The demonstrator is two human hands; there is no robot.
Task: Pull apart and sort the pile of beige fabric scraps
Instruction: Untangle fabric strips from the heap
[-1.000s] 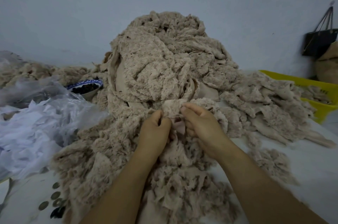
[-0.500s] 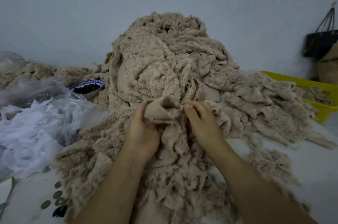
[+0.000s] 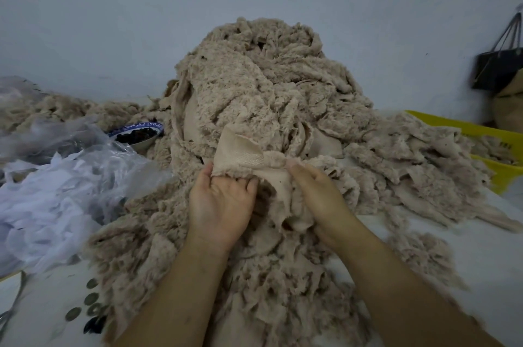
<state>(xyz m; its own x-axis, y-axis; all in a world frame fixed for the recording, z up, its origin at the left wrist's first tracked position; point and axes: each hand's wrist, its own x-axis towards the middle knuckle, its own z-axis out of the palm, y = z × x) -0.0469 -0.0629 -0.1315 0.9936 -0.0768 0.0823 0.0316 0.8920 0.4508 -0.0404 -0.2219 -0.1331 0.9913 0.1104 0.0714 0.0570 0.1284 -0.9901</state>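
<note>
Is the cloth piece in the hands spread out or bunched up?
Partly spread: the fabric scrap fans open above the left hand, smooth backing showing, but gathers where the right hand pinches it.

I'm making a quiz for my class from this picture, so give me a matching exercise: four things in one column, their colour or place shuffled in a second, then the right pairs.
1. bin
2. hanging bag
3. bowl
4. scrap

A. held between left hand and right hand
B. black, far right
C. yellow, right of the pile
D. blue-patterned rim, left of the pile

Pairs: 1-C, 2-B, 3-D, 4-A
</note>
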